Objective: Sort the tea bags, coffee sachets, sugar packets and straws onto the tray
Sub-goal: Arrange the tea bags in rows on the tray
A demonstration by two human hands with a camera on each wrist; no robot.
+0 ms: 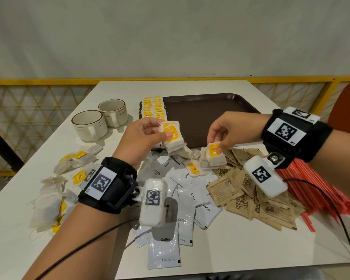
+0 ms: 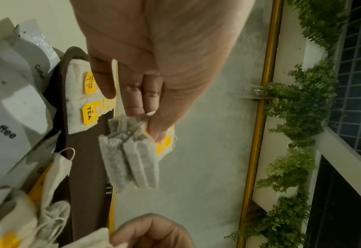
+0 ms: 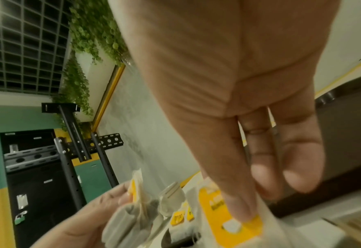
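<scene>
— Starting at the left: loose tea bags (image 1: 69,164) lie on the white table (image 1: 190,87) beside two cups (image 1: 101,120). How would they handle?

— Light, soft, limp, I'd judge; strings tangle, and the paper could tear if tugged. The left hand (image 1: 139,138) has thumb and fingers curled round a small stack of tea bags (image 1: 171,138), thumb pressing the yellow tags. Gripping across the stack's flat faces looks wise, so none slide out.

— And the middle?

— Coffee sachets (image 1: 182,199), glossy and probably slippery, lie heaped in front of the brown tray (image 1: 210,110), whose left end already carries a row of tea bags (image 1: 154,107).

— The right side?

— The right hand (image 1: 234,130) pinches a second bundle (image 1: 212,156) by its tag, just above the pile. Brown sugar packets (image 1: 251,199) and red straws (image 1: 321,188) lie beyond, off the tray.
</scene>
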